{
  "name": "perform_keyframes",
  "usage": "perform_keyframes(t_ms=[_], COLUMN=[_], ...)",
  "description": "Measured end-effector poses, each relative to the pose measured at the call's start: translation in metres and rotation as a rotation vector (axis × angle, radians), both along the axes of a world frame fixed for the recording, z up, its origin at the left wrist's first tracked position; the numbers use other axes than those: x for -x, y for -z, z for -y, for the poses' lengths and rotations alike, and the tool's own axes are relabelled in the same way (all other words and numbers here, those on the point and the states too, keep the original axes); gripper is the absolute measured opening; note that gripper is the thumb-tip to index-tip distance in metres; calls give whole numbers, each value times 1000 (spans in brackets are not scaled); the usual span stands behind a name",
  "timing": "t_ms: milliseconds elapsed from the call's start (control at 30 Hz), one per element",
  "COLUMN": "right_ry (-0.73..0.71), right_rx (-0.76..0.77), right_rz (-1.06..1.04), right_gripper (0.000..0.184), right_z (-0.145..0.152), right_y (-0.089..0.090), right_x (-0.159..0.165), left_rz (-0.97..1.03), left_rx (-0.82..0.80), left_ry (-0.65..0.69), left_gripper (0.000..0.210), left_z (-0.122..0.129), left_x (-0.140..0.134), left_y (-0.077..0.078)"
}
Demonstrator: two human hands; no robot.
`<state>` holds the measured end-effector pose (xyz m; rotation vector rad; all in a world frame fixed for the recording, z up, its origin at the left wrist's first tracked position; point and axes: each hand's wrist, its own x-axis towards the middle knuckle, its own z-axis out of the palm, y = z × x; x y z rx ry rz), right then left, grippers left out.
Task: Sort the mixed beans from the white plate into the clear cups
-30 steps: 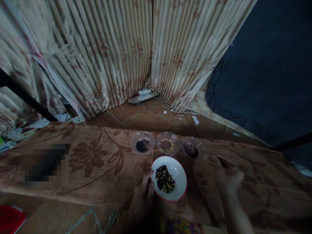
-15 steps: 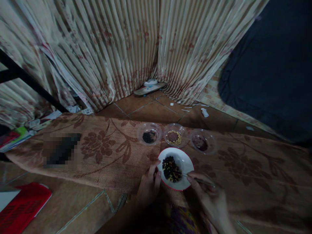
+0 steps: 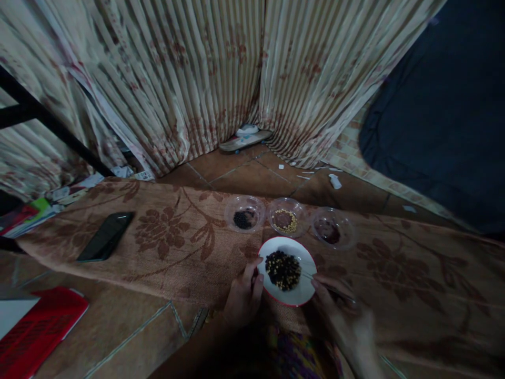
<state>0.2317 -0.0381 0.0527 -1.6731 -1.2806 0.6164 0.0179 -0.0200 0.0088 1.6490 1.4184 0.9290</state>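
By the left hand [image 3: 243,296], the left edge of the white bowl [image 3: 305,257] is pinched between thumb and fingers; by the right hand [image 3: 337,305], rather blurred, a thin utensil [image 3: 307,275] is pinched, its front part inside the bowl. The bowl is located at the near part of the cloth [image 3: 177,276], between both hands. It could perhaps be tipped if the utensil were pressed hard on its wall, because it is gripped at one side only; the small, loose grains [image 3: 282,270], dark and yellow, might then be spilled. The bowl is smooth, round and red-edged, whereas the cloth is coarsely woven with brown flowers. Just beyond, the clear, thin-walled left cup [image 3: 230,217], middle cup [image 3: 301,211] and right cup [image 3: 347,232] are lined up, and could be knocked if the bowl were pushed forward. Farther, smooth floor tiles [image 3: 236,171] and a pleated, striped curtain [image 3: 205,79] are seen
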Motion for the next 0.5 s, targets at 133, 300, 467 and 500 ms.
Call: perform_keyframes(t_ms=[133, 300, 467, 500], right_ry=[-227, -154, 44, 43], right_rx=[11, -19, -22, -12], right_rz=[-46, 28, 9, -13], right_gripper=[21, 22, 26, 26], right_z=[1, -9, -11, -10], right_y=[6, 12, 6, 5], right_x=[16, 12, -3, -2], left_rz=[7, 16, 15, 15], left_rx=[-9, -19, -14, -12], left_ry=[-8, -14, -4, -1], left_gripper=[37, 36, 36, 36], left_z=[0, 0, 0, 0], left_x=[0, -1, -1, -1], left_y=[2, 4, 5, 5])
